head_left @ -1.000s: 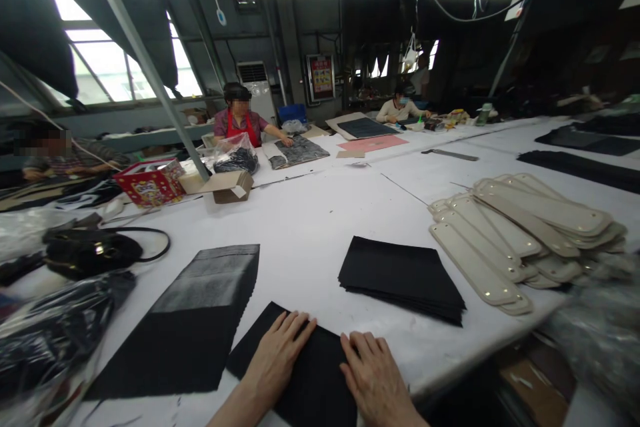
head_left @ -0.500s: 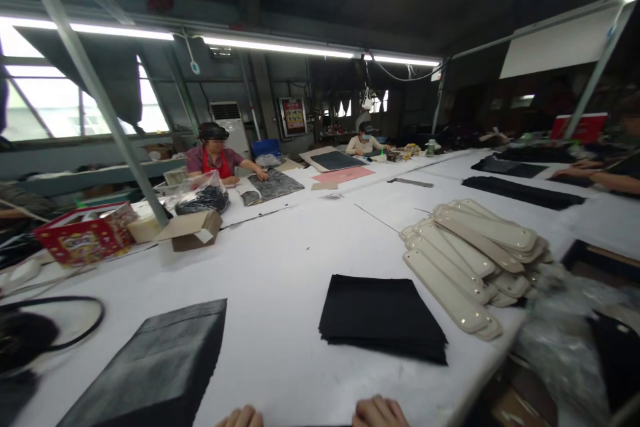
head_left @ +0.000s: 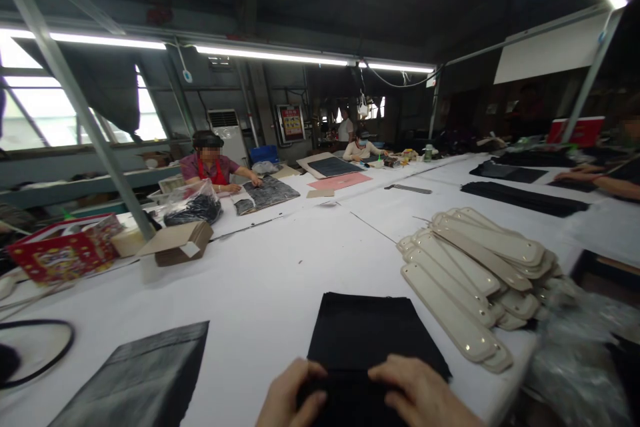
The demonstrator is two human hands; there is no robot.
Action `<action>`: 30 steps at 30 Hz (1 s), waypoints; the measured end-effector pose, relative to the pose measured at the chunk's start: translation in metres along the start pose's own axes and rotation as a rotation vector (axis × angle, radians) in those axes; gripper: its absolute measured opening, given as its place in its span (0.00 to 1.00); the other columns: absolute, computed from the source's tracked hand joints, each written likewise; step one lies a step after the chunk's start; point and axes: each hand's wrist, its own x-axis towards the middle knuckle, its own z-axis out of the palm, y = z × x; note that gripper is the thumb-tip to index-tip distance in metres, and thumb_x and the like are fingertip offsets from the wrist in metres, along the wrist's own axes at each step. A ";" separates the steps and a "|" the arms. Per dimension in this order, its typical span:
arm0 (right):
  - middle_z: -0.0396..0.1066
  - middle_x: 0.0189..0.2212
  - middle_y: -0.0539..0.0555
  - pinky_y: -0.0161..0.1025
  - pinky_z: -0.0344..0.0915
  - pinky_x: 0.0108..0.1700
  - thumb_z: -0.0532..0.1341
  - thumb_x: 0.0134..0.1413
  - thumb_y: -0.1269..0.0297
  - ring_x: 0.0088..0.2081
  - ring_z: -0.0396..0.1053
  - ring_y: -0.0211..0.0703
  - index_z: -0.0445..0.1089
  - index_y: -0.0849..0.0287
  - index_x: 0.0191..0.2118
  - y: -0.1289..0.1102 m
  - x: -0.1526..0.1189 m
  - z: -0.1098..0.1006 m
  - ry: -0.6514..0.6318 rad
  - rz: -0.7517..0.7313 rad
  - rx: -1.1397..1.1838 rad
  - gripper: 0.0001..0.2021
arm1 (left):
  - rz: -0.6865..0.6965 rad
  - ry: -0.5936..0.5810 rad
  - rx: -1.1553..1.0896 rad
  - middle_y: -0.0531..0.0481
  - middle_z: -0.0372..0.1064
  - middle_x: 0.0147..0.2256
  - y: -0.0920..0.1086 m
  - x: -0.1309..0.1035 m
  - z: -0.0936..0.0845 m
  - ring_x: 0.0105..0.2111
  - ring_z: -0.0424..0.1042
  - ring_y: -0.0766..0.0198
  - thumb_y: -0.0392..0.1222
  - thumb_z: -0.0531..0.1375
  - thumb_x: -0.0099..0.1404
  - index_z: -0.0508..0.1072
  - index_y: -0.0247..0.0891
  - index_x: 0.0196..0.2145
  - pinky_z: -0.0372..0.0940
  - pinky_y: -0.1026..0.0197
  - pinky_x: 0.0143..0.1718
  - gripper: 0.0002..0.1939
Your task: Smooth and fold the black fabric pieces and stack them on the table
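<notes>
At the bottom centre, a black fabric piece (head_left: 350, 400) is pinched between my two hands. My left hand (head_left: 293, 393) grips its left edge, fingers over the top and thumb below. My right hand (head_left: 420, 390) is closed on the right edge in the same way. Just beyond, a stack of black fabric sheets (head_left: 367, 327) lies on the white table; the held piece overlaps its near part, and whether they touch I cannot tell. To the left lies a grey-black stack of material (head_left: 145, 373). Right of the black stack is a heap of beige padded strips (head_left: 450, 300) with metal studs.
A clear plastic bag (head_left: 575, 347) hangs at the table's right edge. Left stand an open cardboard box (head_left: 183, 243), a red patterned box (head_left: 65, 250) and a metal post (head_left: 95, 113). Co-workers (head_left: 213, 167) sit across the table; another person's arm (head_left: 610, 180) reaches in at right.
My hands have come up and forward into view, bringing the black fabric piece over the near part of the black stack. The camera view has shifted slightly.
</notes>
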 end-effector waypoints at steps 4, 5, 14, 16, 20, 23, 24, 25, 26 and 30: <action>0.73 0.36 0.52 0.39 0.63 0.43 0.54 0.52 0.74 0.39 0.70 0.44 0.75 0.48 0.41 0.031 0.071 -0.042 -0.048 0.087 -0.298 0.17 | 0.079 0.125 0.000 0.50 0.71 0.40 0.027 0.090 0.014 0.42 0.70 0.60 0.33 0.56 0.57 0.72 0.41 0.40 0.63 0.61 0.47 0.13; 0.73 0.34 0.53 0.40 0.62 0.43 0.54 0.52 0.75 0.39 0.70 0.44 0.75 0.49 0.39 0.040 0.085 -0.041 -0.054 0.088 -0.367 0.17 | 0.100 0.146 0.067 0.49 0.70 0.42 0.025 0.108 0.021 0.44 0.69 0.61 0.31 0.55 0.56 0.72 0.41 0.40 0.63 0.61 0.48 0.14; 0.63 0.57 0.54 0.54 0.54 0.57 0.48 0.64 0.59 0.59 0.58 0.52 0.53 0.48 0.64 0.122 0.086 0.055 0.105 0.038 -0.484 0.23 | 0.227 0.304 0.588 0.47 0.56 0.61 -0.046 0.141 0.071 0.62 0.53 0.54 0.29 0.51 0.62 0.57 0.43 0.62 0.49 0.45 0.62 0.31; 0.58 0.61 0.52 0.55 0.53 0.59 0.49 0.64 0.54 0.62 0.54 0.52 0.51 0.46 0.65 0.130 0.085 0.058 0.136 0.005 -0.468 0.25 | 0.228 0.349 0.571 0.46 0.59 0.59 -0.046 0.127 0.059 0.60 0.57 0.55 0.29 0.53 0.61 0.60 0.42 0.60 0.50 0.46 0.61 0.29; 0.55 0.63 0.54 0.56 0.51 0.61 0.48 0.63 0.51 0.63 0.51 0.52 0.50 0.52 0.65 0.125 0.086 0.038 0.349 -0.026 -0.324 0.27 | 0.050 0.408 0.557 0.46 0.71 0.44 -0.049 0.066 0.005 0.46 0.68 0.56 0.33 0.54 0.63 0.70 0.41 0.45 0.60 0.52 0.51 0.13; 0.63 0.57 0.59 0.56 0.53 0.61 0.52 0.61 0.49 0.59 0.58 0.53 0.60 0.58 0.60 0.114 0.085 0.022 0.548 -0.041 -0.146 0.26 | -0.201 0.437 0.639 0.48 0.71 0.39 -0.067 -0.008 -0.048 0.41 0.70 0.57 0.38 0.55 0.65 0.71 0.41 0.38 0.61 0.55 0.46 0.06; 0.66 0.54 0.58 0.55 0.55 0.60 0.53 0.60 0.48 0.57 0.61 0.53 0.63 0.58 0.57 0.109 0.083 0.020 0.565 -0.035 -0.085 0.25 | -0.303 0.448 0.667 0.48 0.71 0.40 -0.075 -0.036 -0.065 0.41 0.70 0.57 0.39 0.55 0.65 0.71 0.41 0.38 0.61 0.56 0.45 0.06; 0.68 0.52 0.58 0.54 0.58 0.59 0.54 0.59 0.48 0.55 0.64 0.54 0.65 0.57 0.55 0.103 0.081 0.020 0.557 -0.018 -0.028 0.24 | -0.409 0.458 0.688 0.48 0.71 0.40 -0.084 -0.063 -0.079 0.41 0.71 0.57 0.40 0.55 0.64 0.70 0.41 0.39 0.61 0.57 0.43 0.06; 0.68 0.51 0.57 0.53 0.61 0.58 0.55 0.58 0.47 0.53 0.65 0.53 0.67 0.56 0.53 0.096 0.079 0.022 0.531 0.004 0.024 0.23 | -0.516 0.467 0.699 0.49 0.70 0.42 -0.094 -0.088 -0.092 0.41 0.71 0.57 0.42 0.55 0.64 0.70 0.42 0.40 0.61 0.58 0.42 0.07; 0.70 0.49 0.55 0.45 0.67 0.52 0.57 0.57 0.50 0.50 0.68 0.50 0.70 0.53 0.50 0.042 0.070 0.055 0.375 -0.003 0.195 0.19 | -0.780 0.393 0.654 0.47 0.68 0.47 -0.131 -0.159 -0.116 0.43 0.71 0.55 0.45 0.54 0.64 0.69 0.43 0.45 0.62 0.58 0.41 0.13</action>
